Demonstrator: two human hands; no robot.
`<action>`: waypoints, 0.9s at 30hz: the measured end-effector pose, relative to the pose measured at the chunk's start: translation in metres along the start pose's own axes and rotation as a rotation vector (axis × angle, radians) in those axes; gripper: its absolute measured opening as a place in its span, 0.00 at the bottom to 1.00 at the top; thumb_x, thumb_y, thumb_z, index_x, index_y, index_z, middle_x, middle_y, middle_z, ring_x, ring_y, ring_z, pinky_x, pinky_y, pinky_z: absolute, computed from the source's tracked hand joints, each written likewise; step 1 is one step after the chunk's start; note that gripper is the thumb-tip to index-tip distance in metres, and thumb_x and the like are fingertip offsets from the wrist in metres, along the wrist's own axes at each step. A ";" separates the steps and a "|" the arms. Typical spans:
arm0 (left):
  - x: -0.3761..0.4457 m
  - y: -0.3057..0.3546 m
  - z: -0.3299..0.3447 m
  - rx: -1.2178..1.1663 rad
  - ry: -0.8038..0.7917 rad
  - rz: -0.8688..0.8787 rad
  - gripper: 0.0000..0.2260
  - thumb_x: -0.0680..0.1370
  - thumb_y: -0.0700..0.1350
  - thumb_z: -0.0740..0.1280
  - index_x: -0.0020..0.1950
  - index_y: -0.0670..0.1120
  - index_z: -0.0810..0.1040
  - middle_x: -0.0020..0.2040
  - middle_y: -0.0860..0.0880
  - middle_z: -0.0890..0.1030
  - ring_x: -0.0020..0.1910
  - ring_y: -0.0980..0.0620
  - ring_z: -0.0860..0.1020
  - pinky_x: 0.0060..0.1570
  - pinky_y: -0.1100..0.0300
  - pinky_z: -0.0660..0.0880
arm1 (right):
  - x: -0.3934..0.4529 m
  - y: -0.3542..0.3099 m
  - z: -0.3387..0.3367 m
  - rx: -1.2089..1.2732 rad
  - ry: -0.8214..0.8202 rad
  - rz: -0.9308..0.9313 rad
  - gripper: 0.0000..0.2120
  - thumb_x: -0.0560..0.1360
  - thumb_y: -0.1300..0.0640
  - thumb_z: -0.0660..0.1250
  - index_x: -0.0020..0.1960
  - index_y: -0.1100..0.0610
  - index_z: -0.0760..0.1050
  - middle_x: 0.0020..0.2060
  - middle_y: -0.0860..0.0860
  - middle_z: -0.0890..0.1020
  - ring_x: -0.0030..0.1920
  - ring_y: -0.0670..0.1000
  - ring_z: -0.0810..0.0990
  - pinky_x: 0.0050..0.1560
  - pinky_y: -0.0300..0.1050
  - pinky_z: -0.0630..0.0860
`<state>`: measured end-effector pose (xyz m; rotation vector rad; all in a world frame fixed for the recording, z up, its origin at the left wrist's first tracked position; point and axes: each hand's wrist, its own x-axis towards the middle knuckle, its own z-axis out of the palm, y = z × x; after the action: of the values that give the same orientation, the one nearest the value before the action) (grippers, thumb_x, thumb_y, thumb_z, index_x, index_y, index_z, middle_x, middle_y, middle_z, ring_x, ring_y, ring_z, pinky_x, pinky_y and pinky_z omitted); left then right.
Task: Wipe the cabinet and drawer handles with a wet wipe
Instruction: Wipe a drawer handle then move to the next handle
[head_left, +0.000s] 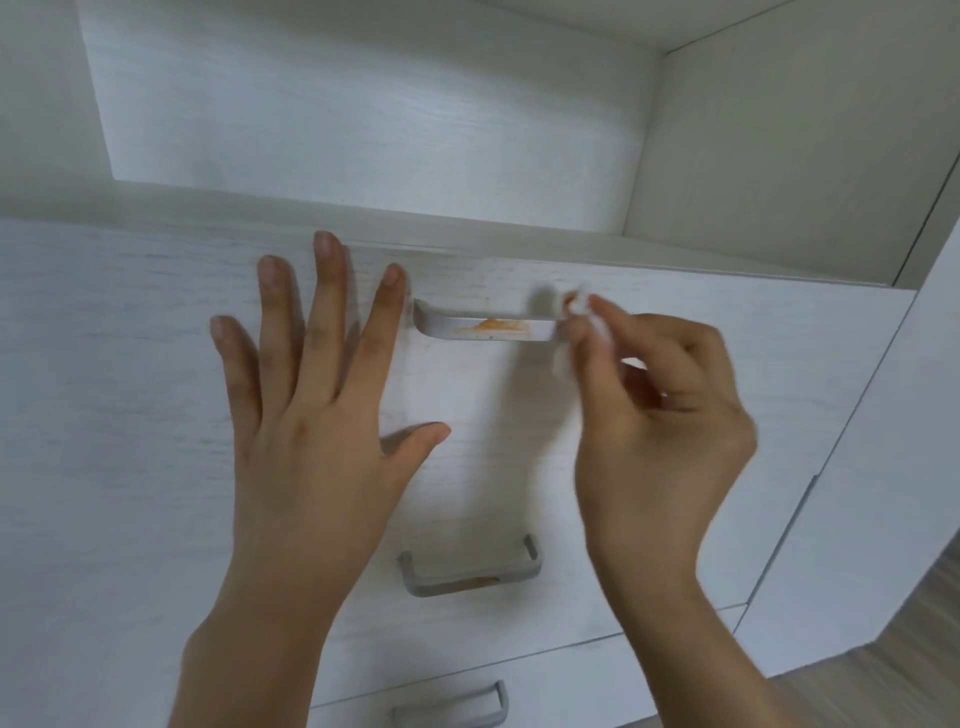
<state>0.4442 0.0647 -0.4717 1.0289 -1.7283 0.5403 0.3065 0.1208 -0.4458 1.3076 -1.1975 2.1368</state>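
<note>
The left hand (311, 415) lies flat against the front of the top drawer (130, 389), fingers straight and spread, thumb stretched out toward three o'clock. It holds nothing; its fingertips point to twelve o'clock and reach almost to the drawer's upper edge.

The right hand (660, 415) sits at three o'clock from the left one, with its fingers curled, pinching a small white wet wipe (563, 358) between thumb and fingertips. The wipe is bunched and blurred, with a faint orange mark on its upper part. It touches the right end of the top handle (483, 325), which lies at about eleven o'clock from the right hand and just beside the left index fingertip.

The top handle is a pale grey bar mounted level on the drawer front. An orange smear (491, 326) covers its middle and runs toward the right end.

At six o'clock from it, between the two wrists, a second handle (467, 577) of the same kind sits on the next drawer (597, 597), also carrying an orange stain on its lower bar. Farther toward six o'clock, at the bottom edge of the view, a third handle (452, 704) shows only in part.

Above the drawers, at twelve o'clock, opens a white shelf recess (363, 104) with wood-grain walls. At four o'clock a strip of wooden floor (883, 675) shows beside the white cabinet side (857, 519).
</note>
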 end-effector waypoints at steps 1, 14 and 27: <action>0.000 0.000 0.000 -0.001 0.001 -0.001 0.45 0.65 0.56 0.72 0.77 0.47 0.55 0.77 0.45 0.47 0.75 0.40 0.44 0.71 0.44 0.39 | 0.002 0.001 0.000 0.042 0.028 0.032 0.07 0.73 0.58 0.71 0.50 0.51 0.81 0.40 0.46 0.76 0.37 0.40 0.77 0.39 0.26 0.71; -0.001 -0.003 -0.001 0.042 -0.009 0.020 0.46 0.65 0.57 0.72 0.77 0.48 0.54 0.77 0.42 0.48 0.76 0.40 0.45 0.71 0.40 0.41 | 0.004 -0.003 -0.003 0.011 -0.041 0.053 0.07 0.73 0.59 0.72 0.49 0.51 0.82 0.39 0.46 0.77 0.40 0.41 0.78 0.43 0.31 0.74; 0.008 -0.006 -0.004 0.070 0.040 -0.021 0.51 0.61 0.59 0.75 0.77 0.48 0.55 0.76 0.36 0.50 0.74 0.35 0.47 0.69 0.37 0.41 | -0.002 -0.006 0.009 -0.080 -0.084 -0.103 0.07 0.73 0.62 0.70 0.50 0.54 0.82 0.38 0.47 0.75 0.37 0.40 0.75 0.39 0.24 0.69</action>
<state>0.4506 0.0610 -0.4636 1.0776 -1.6718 0.6071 0.3161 0.1174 -0.4427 1.4043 -1.2081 1.9598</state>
